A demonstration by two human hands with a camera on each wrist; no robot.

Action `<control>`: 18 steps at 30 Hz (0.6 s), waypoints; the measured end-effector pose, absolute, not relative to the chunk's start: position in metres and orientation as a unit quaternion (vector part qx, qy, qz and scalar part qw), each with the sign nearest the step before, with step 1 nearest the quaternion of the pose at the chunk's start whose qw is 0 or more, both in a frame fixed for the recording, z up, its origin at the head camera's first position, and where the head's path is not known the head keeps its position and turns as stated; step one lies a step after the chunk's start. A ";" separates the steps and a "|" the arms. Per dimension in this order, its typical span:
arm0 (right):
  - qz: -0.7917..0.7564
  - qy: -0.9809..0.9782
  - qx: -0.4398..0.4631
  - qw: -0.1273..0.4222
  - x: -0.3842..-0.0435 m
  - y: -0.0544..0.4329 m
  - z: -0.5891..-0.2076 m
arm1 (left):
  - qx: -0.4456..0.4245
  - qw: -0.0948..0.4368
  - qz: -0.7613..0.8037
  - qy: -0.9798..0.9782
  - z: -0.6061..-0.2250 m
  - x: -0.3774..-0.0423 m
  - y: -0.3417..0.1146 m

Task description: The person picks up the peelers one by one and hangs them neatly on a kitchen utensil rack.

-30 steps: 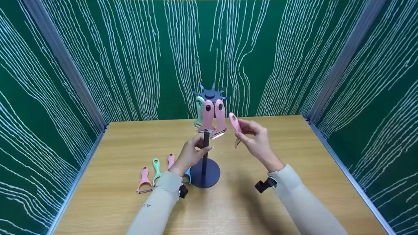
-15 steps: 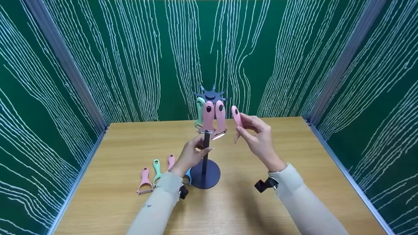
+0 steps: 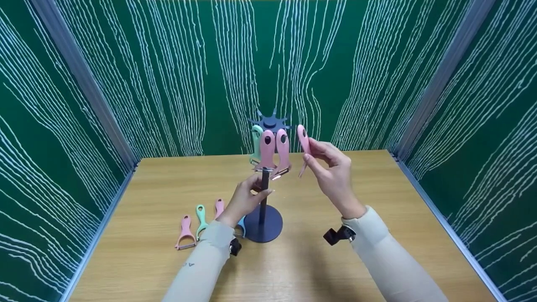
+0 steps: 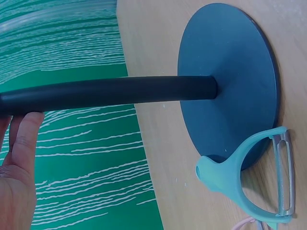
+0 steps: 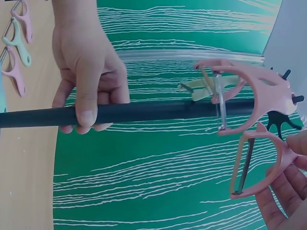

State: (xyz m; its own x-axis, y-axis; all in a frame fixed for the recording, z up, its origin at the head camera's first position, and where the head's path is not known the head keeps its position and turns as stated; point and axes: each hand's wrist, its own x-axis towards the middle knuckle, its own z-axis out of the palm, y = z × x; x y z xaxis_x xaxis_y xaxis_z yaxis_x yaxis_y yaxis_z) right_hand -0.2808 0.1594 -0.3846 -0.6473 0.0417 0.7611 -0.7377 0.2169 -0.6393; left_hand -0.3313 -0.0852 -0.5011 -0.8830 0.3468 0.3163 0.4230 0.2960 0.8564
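A dark stand has a slim pole [image 3: 263,213] and a spoked top [image 3: 268,121]. My left hand [image 3: 244,198] grips the pole; in the right wrist view its thumb [image 5: 87,112] crosses the front, fingers behind. On the spokes hang a green peeler [image 3: 255,147] and two pink peelers, one in front [image 3: 267,153] and one beside it [image 3: 284,147]. To their right, my right hand [image 3: 335,174] pinches another pink peeler [image 3: 301,134] by its handle, hole end up, blade down. The right wrist view shows its blade [image 5: 248,163] close to the hanging ones.
The round base [image 3: 270,228] stands on the wooden table [image 3: 356,260]. Left of it lie a pink peeler [image 3: 186,228], a green peeler [image 3: 201,216], another pink one [image 3: 219,205] and a blue peeler [image 4: 230,187] by the base. Green walls [image 3: 235,63] enclose the table.
My right hand has raised the pink peeler, now more upright and level with the hanging ones. The left hand stays on the pole.
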 end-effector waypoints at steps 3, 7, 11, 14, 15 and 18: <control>0.573 -0.702 0.247 0.343 -0.281 0.158 -0.382 | -0.234 0.032 -0.542 -0.807 -0.500 -0.332 -0.085; 0.574 -0.700 0.250 0.345 -0.282 0.156 -0.378 | -0.230 0.030 -0.536 -0.812 -0.500 -0.332 -0.085; 0.577 -0.697 0.255 0.341 -0.283 0.154 -0.376 | -0.231 0.030 -0.535 -0.812 -0.501 -0.332 -0.085; 0.579 -0.697 0.257 0.335 -0.285 0.152 -0.376 | -0.236 0.036 -0.537 -0.809 -0.502 -0.332 -0.085; 0.580 -0.697 0.257 0.334 -0.286 0.151 -0.376 | -0.240 0.040 -0.536 -0.808 -0.502 -0.333 -0.085; 0.583 -0.695 0.260 0.331 -0.288 0.148 -0.377 | -0.248 0.050 -0.535 -0.806 -0.503 -0.335 -0.085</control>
